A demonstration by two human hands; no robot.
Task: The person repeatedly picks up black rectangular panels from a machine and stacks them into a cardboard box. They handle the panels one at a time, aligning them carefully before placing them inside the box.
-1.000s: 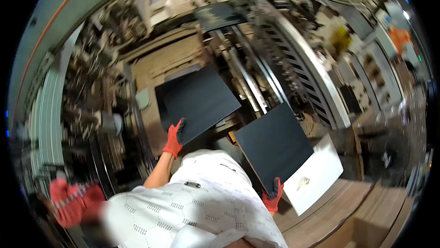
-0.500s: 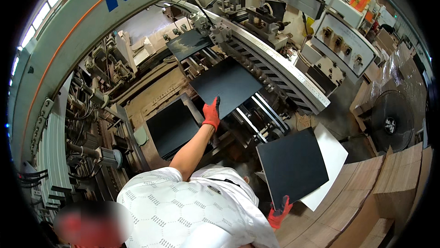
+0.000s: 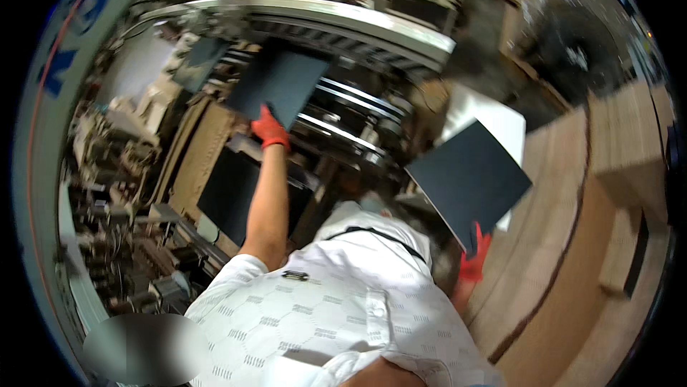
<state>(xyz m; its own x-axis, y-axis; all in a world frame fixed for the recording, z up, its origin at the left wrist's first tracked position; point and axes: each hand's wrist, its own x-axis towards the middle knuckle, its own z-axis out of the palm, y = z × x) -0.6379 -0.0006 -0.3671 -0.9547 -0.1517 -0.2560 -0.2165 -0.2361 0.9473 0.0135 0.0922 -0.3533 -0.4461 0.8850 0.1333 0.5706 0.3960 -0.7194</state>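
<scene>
My left hand (image 3: 270,129), in a red glove, reaches up and forward and touches the near edge of a black flat sheet (image 3: 280,85) lying on the metal rails of a conveyor (image 3: 358,111). At my right side my right hand (image 3: 474,257), also red-gloved, grips the lower corner of a second black sheet (image 3: 466,179) and holds it tilted. A third black sheet (image 3: 230,194) lies lower, in a brown cardboard-coloured bed under my left arm. My white patterned shirt (image 3: 336,308) fills the lower middle.
A white sheet (image 3: 494,119) lies behind the held one. Stacked brown cardboard (image 3: 608,194) stands to the right. The machine's long metal frame (image 3: 322,11) crosses the top, with dense machine parts (image 3: 114,194) at the left.
The view has swung left and tilted. My left hand stays on the black sheet on the rails. My right hand has lifted its black sheet higher at my right.
</scene>
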